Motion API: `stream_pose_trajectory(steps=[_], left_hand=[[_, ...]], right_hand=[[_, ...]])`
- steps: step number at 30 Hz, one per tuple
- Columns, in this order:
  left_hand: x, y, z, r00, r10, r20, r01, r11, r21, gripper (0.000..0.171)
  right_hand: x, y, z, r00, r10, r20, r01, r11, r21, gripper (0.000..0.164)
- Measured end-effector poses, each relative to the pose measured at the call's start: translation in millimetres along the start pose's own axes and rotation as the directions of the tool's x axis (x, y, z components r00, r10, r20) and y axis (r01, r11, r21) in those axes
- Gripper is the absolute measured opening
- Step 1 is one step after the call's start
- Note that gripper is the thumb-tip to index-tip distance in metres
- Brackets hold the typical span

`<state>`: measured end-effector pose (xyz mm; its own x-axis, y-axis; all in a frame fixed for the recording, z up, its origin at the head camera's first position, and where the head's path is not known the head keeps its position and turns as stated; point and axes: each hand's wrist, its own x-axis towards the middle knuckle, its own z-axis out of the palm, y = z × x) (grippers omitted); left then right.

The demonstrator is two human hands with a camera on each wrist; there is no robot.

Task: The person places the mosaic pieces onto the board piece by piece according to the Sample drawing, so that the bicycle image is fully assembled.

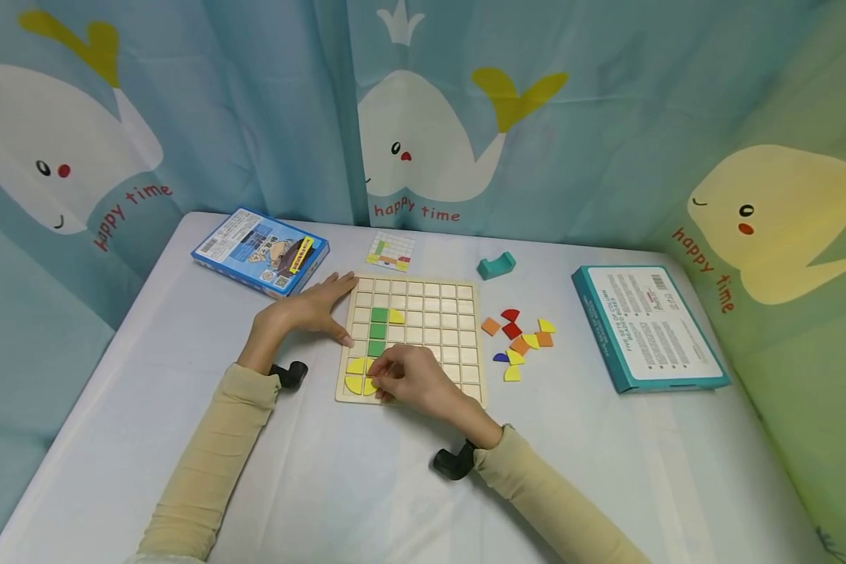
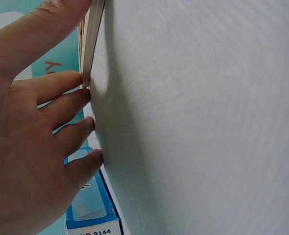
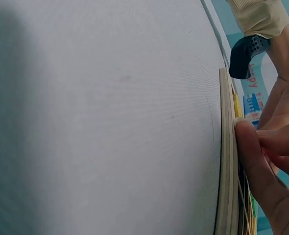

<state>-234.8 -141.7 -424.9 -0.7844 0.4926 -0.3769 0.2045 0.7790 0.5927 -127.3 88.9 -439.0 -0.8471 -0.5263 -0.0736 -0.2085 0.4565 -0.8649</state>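
Note:
A wooden grid board (image 1: 458, 341) lies flat on the table. Along its left edge my left hand (image 1: 310, 308) rests with fingers spread, the thumb touching the side. In the left wrist view, the fingers (image 2: 66, 110) reach to the board's edge and the tabletop. My right hand (image 1: 419, 380) bends over the lower-left cells, thumb and fingertips together at a yellow quarter-circle tile (image 1: 370, 388), which they partly cover. Other yellow quarter-circle tiles (image 1: 353, 385) sit beside it. Green square tiles (image 1: 377, 331) form a column above, with another yellow quarter-circle (image 1: 396, 316) to their right.
Loose red, orange, yellow and blue tiles (image 1: 520, 345) lie right of the board. Behind it are a pattern card (image 1: 391, 251) and a teal holder (image 1: 497, 265). A blue box (image 1: 261, 251) stands back left, a teal-edged box (image 1: 652, 329) at right.

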Motion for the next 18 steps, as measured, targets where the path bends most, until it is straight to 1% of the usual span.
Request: stream_pose_trajectory(steps=[7, 11, 18], left_hand=[[0.1, -0.5, -0.3, 1.000, -0.001, -0.001, 0.001, 1.000, 0.008, 0.113], [0.1, 0.6, -0.7, 1.000, 0.000, 0.001, 0.000, 1.000, 0.013, 0.113], [0.1, 1.1, 0.1, 1.000, 0.009, -0.002, -0.009, 1.000, 0.007, 0.113]], right_hand=[[-1.9, 0.8, -0.2, 0.999, 0.019, -0.042, -0.019, 1.000, 0.004, 0.011], [-2.3, 2.0, -0.8, 0.999, 0.018, -0.034, -0.017, 1.000, 0.017, 0.012], [-5.3, 4.4, -5.1, 1.000, -0.025, -0.015, 0.025, 0.999, 0.031, 0.015]])
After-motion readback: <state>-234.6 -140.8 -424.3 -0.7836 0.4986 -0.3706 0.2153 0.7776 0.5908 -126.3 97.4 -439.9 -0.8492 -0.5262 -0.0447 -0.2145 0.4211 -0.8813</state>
